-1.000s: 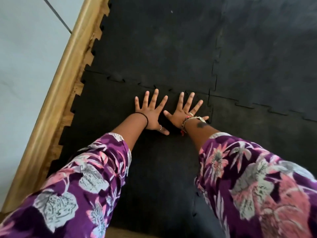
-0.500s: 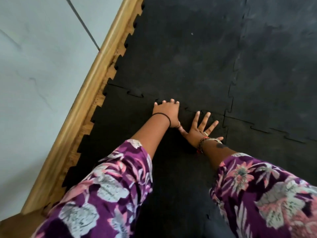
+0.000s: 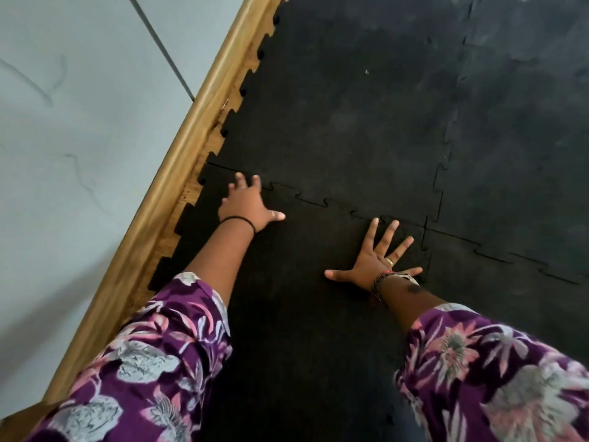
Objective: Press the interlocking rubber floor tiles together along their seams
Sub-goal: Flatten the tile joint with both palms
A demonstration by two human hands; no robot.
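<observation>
Wall [image 3: 79, 122]: pale panels, far left, with a dark joint line.

Skirting board [image 3: 178, 173]: wood, running diagonally along the wall foot; a strip of wood floor shows between it and the toothed mat edge.

Near tile [image 3: 302, 314]: black rubber, under both hands; its left edge shows free jigsaw teeth.

Left hand [image 3: 247, 205]: palm down near the near tile's far-left corner, fingers somewhat spread and blurred, their tips at the cross seam [image 3: 318, 199]; black band at the wrist.

Far tile [image 3: 344, 106]: joined beyond the cross seam, bare and open.

Right hand [image 3: 377, 261]: flat on the near tile's far-right corner, fingers splayed wide, thumb pointing left; ring and bracelets worn. Its fingertips reach close to the four-tile junction.

Lengthwise seam [image 3: 441, 173]: runs away from the junction; the right-hand tiles [image 3: 516, 154] lie bare.

Sleeves [image 3: 153, 362]: purple floral, on both forearms.
</observation>
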